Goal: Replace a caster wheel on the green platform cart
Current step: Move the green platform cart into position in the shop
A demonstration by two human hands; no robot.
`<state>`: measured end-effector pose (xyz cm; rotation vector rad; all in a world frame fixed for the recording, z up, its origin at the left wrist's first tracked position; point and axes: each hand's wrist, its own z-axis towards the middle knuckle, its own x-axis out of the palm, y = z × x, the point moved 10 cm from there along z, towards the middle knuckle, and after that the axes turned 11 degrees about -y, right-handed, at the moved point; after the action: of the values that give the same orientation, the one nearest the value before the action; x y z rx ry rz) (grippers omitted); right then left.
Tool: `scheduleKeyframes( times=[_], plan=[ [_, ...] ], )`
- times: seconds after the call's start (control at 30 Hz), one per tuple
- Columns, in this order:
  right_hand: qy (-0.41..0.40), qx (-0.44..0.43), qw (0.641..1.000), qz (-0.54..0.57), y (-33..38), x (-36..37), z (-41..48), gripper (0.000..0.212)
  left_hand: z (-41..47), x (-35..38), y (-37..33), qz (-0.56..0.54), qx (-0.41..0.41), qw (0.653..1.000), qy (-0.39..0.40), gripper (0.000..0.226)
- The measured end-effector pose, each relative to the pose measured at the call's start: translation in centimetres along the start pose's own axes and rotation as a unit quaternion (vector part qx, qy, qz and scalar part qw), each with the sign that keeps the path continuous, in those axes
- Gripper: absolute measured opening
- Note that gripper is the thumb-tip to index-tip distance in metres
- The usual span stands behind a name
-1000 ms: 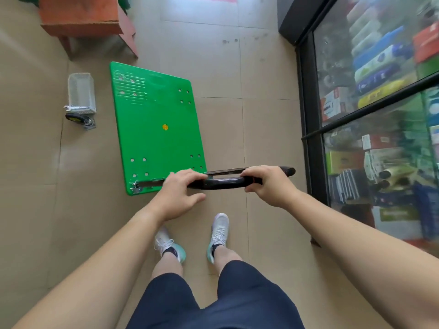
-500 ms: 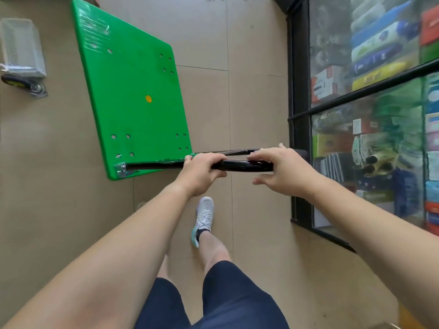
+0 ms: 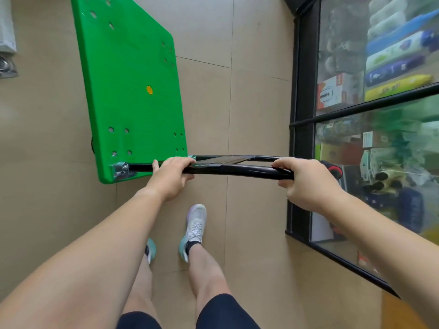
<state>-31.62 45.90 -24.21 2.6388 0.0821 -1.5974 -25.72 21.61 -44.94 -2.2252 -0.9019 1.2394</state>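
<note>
1. Head view: the green cart [image 3: 128,91] stands on the tiled floor [image 3: 249,103], with bare tiles along both long edges. A glass cabinet [image 3: 380,115] lines the right side, near the end of the handle [image 3: 237,170].
2. The left hand [image 3: 169,178] and right hand [image 3: 306,184] each grip the black handle, fingers curled over it.

Bright even daylight; wide-angle edge warp; slight blur.

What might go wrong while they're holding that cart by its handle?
The handle end beside the right hand looks close to the glass cabinet; a swing might knock it. The shoe is near the cart edge, so rolling it back may hit the foot.
</note>
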Motion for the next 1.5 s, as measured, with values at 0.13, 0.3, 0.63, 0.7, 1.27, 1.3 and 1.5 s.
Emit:
scheduleKeyframes(
  times=[0.13,0.3,0.63,0.7,1.27,1.3,1.5],
  plan=[
    [0.014,-0.062,0.998,-0.006,4.6,1.1,1.3,0.058,0.9,0.2,-0.4,0.006,0.026,0.999,-0.021,0.038],
    [0.071,-0.119,0.982,-0.128,11.1,9.2,4.5,0.070,1.3,0.0,-1.3,0.023,0.049,0.998,-0.037,0.040],
    [0.003,-0.087,0.991,-0.099,7.1,9.6,7.4,0.041,3.8,-1.7,9.7,0.001,0.006,1.000,0.026,0.051],
    [-0.015,-0.076,0.993,-0.087,6.1,9.6,8.0,0.043,4.5,-1.7,11.7,-0.005,-0.020,0.999,0.034,0.042],
    [-0.187,-0.167,0.967,0.038,6.1,12.7,8.8,0.040,2.3,-5.0,14.3,0.010,-0.077,0.991,-0.113,0.028],
    [-0.184,-0.157,0.969,0.049,6.3,13.4,8.8,0.041,1.7,-5.3,14.8,0.017,-0.085,0.990,-0.112,0.027],
    [-0.094,-0.120,0.983,0.103,9.3,17.9,9.8,0.035,-0.5,-8.1,17.8,0.074,-0.120,0.983,-0.118,0.031]
  ],
)
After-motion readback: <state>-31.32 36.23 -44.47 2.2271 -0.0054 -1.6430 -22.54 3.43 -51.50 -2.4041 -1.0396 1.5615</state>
